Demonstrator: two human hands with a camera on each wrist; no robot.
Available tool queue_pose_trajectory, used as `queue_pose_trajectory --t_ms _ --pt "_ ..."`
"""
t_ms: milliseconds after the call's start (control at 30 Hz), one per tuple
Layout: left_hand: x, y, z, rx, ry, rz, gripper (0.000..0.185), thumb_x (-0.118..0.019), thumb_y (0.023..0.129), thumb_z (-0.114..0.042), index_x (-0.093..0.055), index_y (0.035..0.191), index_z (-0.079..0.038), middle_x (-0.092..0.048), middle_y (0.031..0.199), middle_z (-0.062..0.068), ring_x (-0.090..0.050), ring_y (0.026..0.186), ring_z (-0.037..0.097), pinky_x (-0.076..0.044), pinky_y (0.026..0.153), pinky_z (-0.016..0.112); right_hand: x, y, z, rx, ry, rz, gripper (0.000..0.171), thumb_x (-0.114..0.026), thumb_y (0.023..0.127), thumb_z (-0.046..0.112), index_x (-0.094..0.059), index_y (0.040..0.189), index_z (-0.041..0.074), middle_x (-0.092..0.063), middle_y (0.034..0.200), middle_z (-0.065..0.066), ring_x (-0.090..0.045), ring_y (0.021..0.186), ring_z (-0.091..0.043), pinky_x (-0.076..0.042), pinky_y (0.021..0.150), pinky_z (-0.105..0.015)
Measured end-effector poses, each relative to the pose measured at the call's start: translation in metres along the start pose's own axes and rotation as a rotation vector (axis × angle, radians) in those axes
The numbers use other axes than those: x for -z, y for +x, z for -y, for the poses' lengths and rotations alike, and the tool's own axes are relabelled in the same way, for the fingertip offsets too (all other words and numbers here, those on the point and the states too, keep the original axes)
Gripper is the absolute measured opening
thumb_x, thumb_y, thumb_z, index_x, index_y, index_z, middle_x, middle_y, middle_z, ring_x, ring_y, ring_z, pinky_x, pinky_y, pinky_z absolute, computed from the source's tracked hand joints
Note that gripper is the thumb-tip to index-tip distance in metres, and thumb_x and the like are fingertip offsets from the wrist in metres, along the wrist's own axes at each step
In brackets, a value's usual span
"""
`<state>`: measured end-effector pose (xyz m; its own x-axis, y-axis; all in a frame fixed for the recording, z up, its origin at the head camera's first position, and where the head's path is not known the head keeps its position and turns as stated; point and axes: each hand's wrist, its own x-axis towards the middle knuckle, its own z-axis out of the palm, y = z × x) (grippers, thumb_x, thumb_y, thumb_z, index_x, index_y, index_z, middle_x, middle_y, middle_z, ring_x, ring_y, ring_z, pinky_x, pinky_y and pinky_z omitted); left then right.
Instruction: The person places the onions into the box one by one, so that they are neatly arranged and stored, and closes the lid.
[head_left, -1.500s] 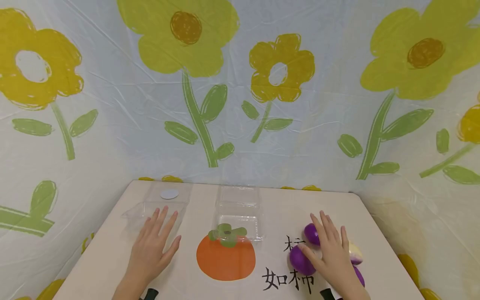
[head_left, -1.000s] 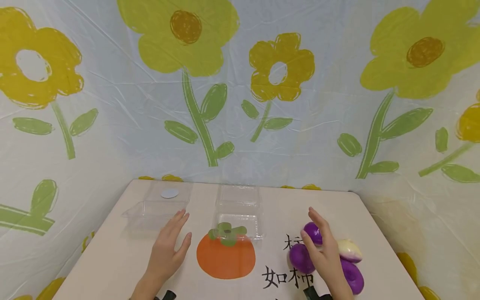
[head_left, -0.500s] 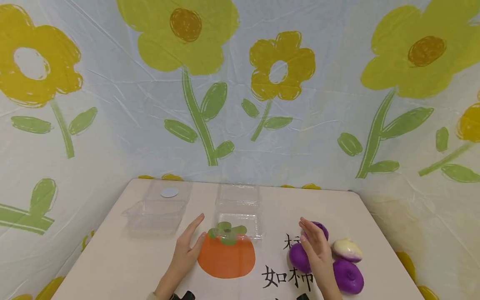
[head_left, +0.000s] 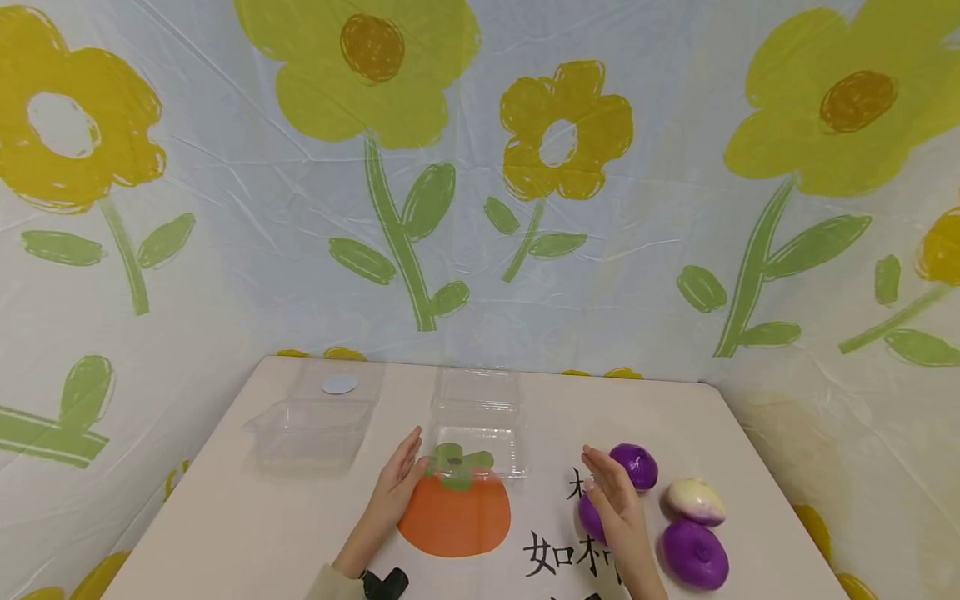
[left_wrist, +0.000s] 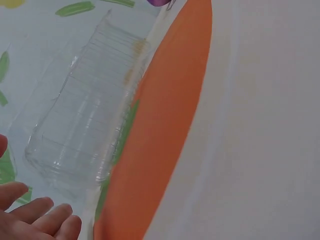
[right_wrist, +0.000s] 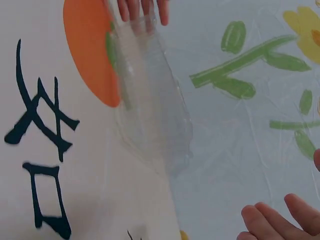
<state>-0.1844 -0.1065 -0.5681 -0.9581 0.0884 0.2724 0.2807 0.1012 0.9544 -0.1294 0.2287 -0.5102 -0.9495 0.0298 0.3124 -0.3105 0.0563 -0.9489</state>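
Left hand [head_left: 393,492]: fingers straight, holding nothing, lower centre of the head view, just left of the clear box [head_left: 477,442]. Right hand [head_left: 615,508]: fingers straight, holding nothing, lower right, in front of a purple onion [head_left: 636,465]. The box sits at centre, partly over the orange print [head_left: 453,517].

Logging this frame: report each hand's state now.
Left hand: open, holding nothing, beside the clear container.
Right hand: open, holding nothing, by the purple onions.
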Motion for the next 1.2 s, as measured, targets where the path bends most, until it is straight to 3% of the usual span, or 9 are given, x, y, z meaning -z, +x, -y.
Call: queue_pose_trajectory --t_ms 100,200,333,467,633,767,933,1200 --pt "-0.002 0.001 0.004 0.053 -0.074 0.036 0.057 -0.054 0.102 -0.010 -0.030 0.152 0.005 -0.029 0.156 0.028 -0.028 0.143 0.043 -0.031 0.108 0.017 -0.013 0.001 0.000 -0.082 0.029 0.063 0.051 -0.051 0.102 0.005 -0.032 0.147 -0.009 -0.036 0.152 -0.027 -0.042 0.138 -0.013 -0.039 0.104 -0.017" --pt "-0.003 0.001 0.006 0.101 -0.120 0.061 0.058 -0.052 0.103 -0.010 -0.028 0.154 0.002 -0.027 0.158 0.026 -0.026 0.144 0.042 -0.031 0.103 0.009 -0.025 0.003 0.000 -0.204 0.045 0.125 0.061 -0.053 0.103 0.014 -0.023 0.152 -0.006 -0.026 0.158 -0.025 -0.031 0.144 -0.025 -0.035 0.103 -0.013" --pt "-0.004 -0.001 0.005 0.113 -0.125 0.076 0.057 -0.052 0.103 -0.010 -0.027 0.154 0.003 -0.028 0.157 0.027 -0.027 0.144 0.042 -0.032 0.102 0.009 -0.036 0.005 -0.005 -0.327 0.046 0.196 0.069 -0.052 0.104 0.022 -0.014 0.156 -0.004 -0.017 0.162 -0.020 -0.017 0.148 -0.033 -0.027 0.103 -0.010" --pt "-0.005 -0.001 0.004 0.107 -0.131 0.077 0.055 -0.052 0.103 -0.009 -0.031 0.151 0.007 -0.031 0.154 0.029 -0.030 0.142 0.042 -0.034 0.102 0.010 -0.041 0.006 -0.009 -0.396 0.058 0.246 0.067 -0.049 0.105 0.025 -0.015 0.157 -0.001 -0.016 0.163 -0.017 -0.016 0.149 -0.031 -0.025 0.102 -0.008" --pt "-0.004 -0.002 0.004 0.102 -0.154 0.098 0.054 -0.052 0.102 -0.006 -0.032 0.149 0.010 -0.030 0.155 0.026 -0.031 0.142 0.041 -0.035 0.102 0.010 -0.044 0.004 -0.012 -0.416 0.059 0.298 0.067 -0.049 0.105 0.026 -0.017 0.156 -0.002 -0.018 0.163 -0.016 -0.019 0.148 -0.032 -0.027 0.103 -0.010" --pt "-0.002 -0.004 0.003 0.121 -0.156 0.116 0.055 -0.054 0.102 -0.009 -0.031 0.150 0.009 -0.031 0.156 0.023 -0.031 0.142 0.038 -0.035 0.102 0.010 -0.045 0.003 -0.011 -0.419 0.043 0.329 0.069 -0.048 0.105 0.029 -0.015 0.156 -0.003 -0.016 0.163 -0.016 -0.019 0.148 -0.032 -0.023 0.114 -0.027" --pt "0.000 -0.007 0.002 0.123 -0.123 0.123 0.055 -0.054 0.103 -0.012 -0.032 0.150 0.009 -0.032 0.156 0.023 -0.032 0.142 0.038 -0.034 0.102 0.010 -0.045 0.002 -0.007 -0.439 0.013 0.363 0.071 -0.046 0.106 0.033 -0.012 0.156 -0.002 -0.015 0.163 -0.015 -0.017 0.148 -0.034 -0.015 0.116 -0.047" --pt "0.003 -0.011 -0.001 0.148 -0.113 0.138 0.055 -0.052 0.103 -0.010 -0.030 0.150 0.010 -0.032 0.155 0.025 -0.032 0.141 0.039 -0.033 0.103 0.010 -0.043 -0.003 -0.004 -0.451 0.003 0.394 0.071 -0.045 0.106 0.036 -0.013 0.157 -0.001 -0.018 0.163 -0.013 -0.017 0.148 -0.033 -0.017 0.116 -0.049"
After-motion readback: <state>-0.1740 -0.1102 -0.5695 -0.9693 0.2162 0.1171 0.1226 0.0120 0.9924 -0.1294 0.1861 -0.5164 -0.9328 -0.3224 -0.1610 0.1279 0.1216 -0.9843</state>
